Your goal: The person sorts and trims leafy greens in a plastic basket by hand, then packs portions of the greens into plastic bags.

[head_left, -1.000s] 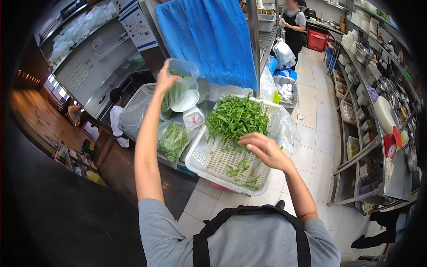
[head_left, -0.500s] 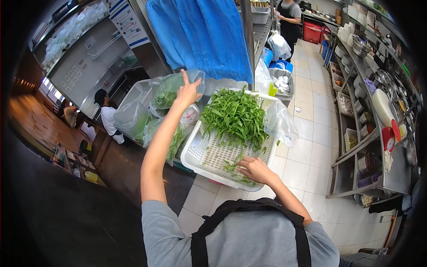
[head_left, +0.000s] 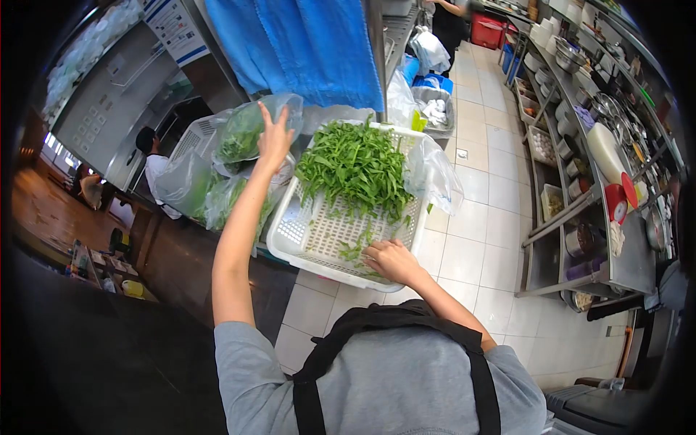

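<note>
A white perforated basket [head_left: 293, 233] holds a heap of leafy greens [head_left: 355, 168] at its back, with loose leaves [head_left: 353, 250] near its front. My right hand [head_left: 389, 261] is down among those loose leaves, its fingers curled together over them and the fingertips partly hidden. To the left, my left hand [head_left: 274, 138] rests against a clear bag of greens [head_left: 241, 138] with two fingers stretched apart. More bagged greens [head_left: 228, 199] lie below that bag. Behind my left wrist the scale is mostly hidden.
A blue cloth [head_left: 304, 58] hangs behind the basket. An empty-looking clear bag [head_left: 429, 174] drapes over its right rim. Metal shelving [head_left: 562, 217] with bowls and containers stands right of the tiled aisle. One person [head_left: 154, 170] is at left, another [head_left: 447, 32] at the back.
The bag of greens went from above the scale to the left with my left hand, whose fingers spread. My right hand lowered from beside the heap to the loose leaves at the front.
</note>
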Demonstrator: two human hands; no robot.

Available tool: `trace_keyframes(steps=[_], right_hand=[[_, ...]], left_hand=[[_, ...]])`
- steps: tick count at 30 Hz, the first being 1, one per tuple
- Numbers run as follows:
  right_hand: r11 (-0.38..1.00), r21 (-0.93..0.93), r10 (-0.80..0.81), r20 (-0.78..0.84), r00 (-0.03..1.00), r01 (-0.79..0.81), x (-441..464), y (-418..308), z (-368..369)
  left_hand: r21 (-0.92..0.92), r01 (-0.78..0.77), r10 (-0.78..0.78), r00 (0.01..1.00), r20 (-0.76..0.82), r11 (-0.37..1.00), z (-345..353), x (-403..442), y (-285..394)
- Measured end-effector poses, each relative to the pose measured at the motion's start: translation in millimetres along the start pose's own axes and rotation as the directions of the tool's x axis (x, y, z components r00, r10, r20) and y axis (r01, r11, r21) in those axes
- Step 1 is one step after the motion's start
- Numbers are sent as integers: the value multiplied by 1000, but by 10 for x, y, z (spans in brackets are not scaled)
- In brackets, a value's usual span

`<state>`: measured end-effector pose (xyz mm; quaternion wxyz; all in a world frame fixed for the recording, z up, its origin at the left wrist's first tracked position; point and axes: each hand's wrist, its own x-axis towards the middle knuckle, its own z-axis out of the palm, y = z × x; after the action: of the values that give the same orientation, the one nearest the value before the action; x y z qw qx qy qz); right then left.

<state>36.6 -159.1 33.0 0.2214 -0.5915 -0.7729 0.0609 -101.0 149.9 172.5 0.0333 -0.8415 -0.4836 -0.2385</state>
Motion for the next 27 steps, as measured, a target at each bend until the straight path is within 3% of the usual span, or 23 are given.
trace_keyframes(steps=[3,6,7,8,9,10,12,15,16,19,22,25,27], right_hand=[[999,38,14,-11,1000,-14,1,11,11],[997,69,21,2,1000,-21,7,9,-13],[998,65,23,5,1000,-23,3,11,-16],[998,61,25,9,1000,-25,9,11,-14],[998,58,26,15,1000,-27,15,7,-10],[996,72,42,62,997,-46,27,-6,-28],[992,96,67,159,985,-83,55,-18,-96],[880,467,13,161,987,-88,209,225,-7],[901,418,31,206,978,-116,323,274,-41],[940,340,-14,136,991,-33,706,281,-143],[989,126,-79,-20,997,81,1094,344,244],[993,-52,-107,21,994,108,1553,503,785],[957,-122,-285,-254,924,262,1765,730,1194]], left_hand=[[-188,-193,122,934,-336,963,223,273,-497],[-473,-67,-134,915,-380,879,-359,444,-499],[-609,7,-235,926,-295,793,-394,612,-719],[-813,1,-313,923,-223,582,-626,595,-651],[-901,-56,-299,933,-202,431,-886,528,-540],[-917,-78,-301,931,-208,392,-1083,500,-490],[-962,-156,-158,968,-194,226,-1376,410,-519],[-988,-134,-86,988,-127,-75,-1557,159,-482],[-976,-119,-62,992,-109,-181,-1611,31,-411],[-943,-93,-39,996,-85,-320,-1740,-405,-146],[-917,-62,-82,996,-32,-393,-1883,-903,186],[-946,-16,49,998,-34,-323,-1758,-1338,208],[-971,-12,23,1000,-18,-239,-1732,-1645,313]])
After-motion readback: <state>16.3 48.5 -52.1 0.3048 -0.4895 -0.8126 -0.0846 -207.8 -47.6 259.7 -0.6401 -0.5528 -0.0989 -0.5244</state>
